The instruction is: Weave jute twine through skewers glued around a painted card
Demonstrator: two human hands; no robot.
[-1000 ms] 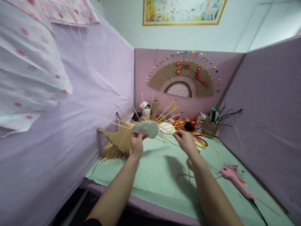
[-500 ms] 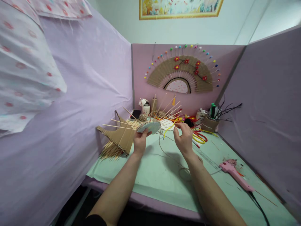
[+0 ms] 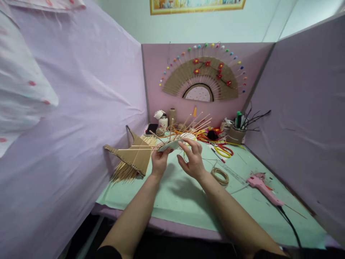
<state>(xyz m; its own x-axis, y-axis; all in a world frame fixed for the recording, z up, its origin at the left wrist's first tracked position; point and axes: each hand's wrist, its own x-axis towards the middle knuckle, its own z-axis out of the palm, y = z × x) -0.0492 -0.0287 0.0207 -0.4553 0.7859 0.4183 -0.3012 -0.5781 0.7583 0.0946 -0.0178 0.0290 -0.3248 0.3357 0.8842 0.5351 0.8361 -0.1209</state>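
My left hand (image 3: pixel 159 162) grips the near edge of a pale round disc (image 3: pixel 171 145), thumb on its face. Thin wooden sticks (image 3: pixel 201 124) fan out from the disc to the left, back and right, with twine running among them. My right hand (image 3: pixel 192 158) is at the disc's right side, fingers bent and apart, thumb free below. Its fingertips are at the disc's edge; whether they touch it I cannot tell. To the right of that hand a coil of twine (image 3: pixel 219 176) lies on the table.
Cut cardboard (image 3: pixel 137 154) and a bundle of sticks (image 3: pixel 124 173) lie at left. A pink glue gun (image 3: pixel 265 190) with its cord rests at right, near a clear ruler (image 3: pixel 233 172). Behind are jars (image 3: pixel 163 122), coloured pipe cleaners (image 3: pixel 225 150) and a pot (image 3: pixel 236 136) with markers and twigs.
My right hand has moved left to the disc, its fingers spreading. The disc has tilted and shows less of its face. The twine coil, mostly hidden before, is in plain sight.
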